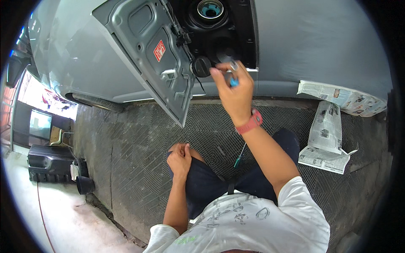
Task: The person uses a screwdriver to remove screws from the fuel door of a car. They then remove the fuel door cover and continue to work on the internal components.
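Observation:
My right hand, with a red watch on its wrist, is raised in front of the vehicle's filler recess. Its fingers are closed around a small blue object with a pale, clear-looking part; its kind cannot be made out. Just left of the fingertips is a round black fuel cap, beside the edge of the open grey flap. Higher in the dark recess, the filler neck stands uncapped. My left hand rests on my left knee, fingers curled in, nothing visible in it.
A teal-handled screwdriver lies on the ribbed dark mat between my legs. Newspaper sheets lean on the vehicle's side and spread over the floor at right. Black plastic parts and a black cup-shaped container stand at left.

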`<state>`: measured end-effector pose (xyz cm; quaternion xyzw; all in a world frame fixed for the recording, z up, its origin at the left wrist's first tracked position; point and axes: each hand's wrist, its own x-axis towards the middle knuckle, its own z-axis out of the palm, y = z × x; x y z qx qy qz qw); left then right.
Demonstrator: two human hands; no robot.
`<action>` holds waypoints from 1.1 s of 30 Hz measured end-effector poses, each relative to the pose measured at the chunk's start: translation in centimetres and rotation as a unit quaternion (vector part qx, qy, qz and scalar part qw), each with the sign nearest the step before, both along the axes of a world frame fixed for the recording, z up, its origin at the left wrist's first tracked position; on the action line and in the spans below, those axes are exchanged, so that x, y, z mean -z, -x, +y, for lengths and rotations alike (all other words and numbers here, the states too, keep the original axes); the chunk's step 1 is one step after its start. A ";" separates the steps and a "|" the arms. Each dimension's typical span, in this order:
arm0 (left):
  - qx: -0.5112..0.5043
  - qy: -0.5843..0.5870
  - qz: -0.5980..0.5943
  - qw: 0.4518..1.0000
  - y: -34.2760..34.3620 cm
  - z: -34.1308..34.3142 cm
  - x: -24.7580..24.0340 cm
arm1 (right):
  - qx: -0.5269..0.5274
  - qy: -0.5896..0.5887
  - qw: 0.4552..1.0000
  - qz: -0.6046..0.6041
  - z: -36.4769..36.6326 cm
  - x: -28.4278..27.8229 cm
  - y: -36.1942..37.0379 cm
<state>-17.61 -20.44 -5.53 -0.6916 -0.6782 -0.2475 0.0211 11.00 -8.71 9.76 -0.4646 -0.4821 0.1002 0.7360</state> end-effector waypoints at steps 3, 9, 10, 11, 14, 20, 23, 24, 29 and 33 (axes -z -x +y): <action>0.011 -0.019 -0.008 1.000 -0.8 -0.2 -0.9 | -0.037 0.094 0.995 0.022 -2.9 6.6 -0.5; -0.001 0.009 0.017 1.000 -0.9 -1.1 -0.7 | -0.126 0.330 0.935 -0.036 -8.5 19.0 -0.6; 0.002 0.005 0.014 1.000 -1.0 -1.2 -0.7 | -0.141 0.369 0.918 -0.030 -9.1 19.6 -0.3; 0.006 0.000 0.010 1.000 -1.3 -1.2 -0.6 | -0.171 0.386 0.906 -0.032 -9.3 20.1 -0.1; 0.010 -0.003 0.012 1.000 -1.6 -1.5 -0.3 | -0.256 0.399 0.873 -0.114 -9.4 19.0 0.2; 0.040 -0.009 0.022 0.999 -3.2 -1.7 -0.8 | -0.290 0.416 0.851 -0.141 -10.6 19.9 -0.2; 0.044 -0.011 0.031 0.998 -3.4 -1.7 -0.4 | -0.290 0.416 0.849 -0.148 -10.7 19.5 -0.4; 0.045 -0.010 0.037 0.998 -3.4 -1.8 -0.3 | -0.292 0.414 0.850 -0.142 -10.7 19.6 -0.5; 0.044 0.013 0.046 0.998 -4.7 -1.6 -0.9 | -0.278 0.401 0.862 -0.138 -10.7 20.1 -0.9; 0.054 0.010 0.020 0.998 -5.3 -1.6 -1.3 | -0.286 0.413 0.854 -0.136 -10.7 19.9 -1.1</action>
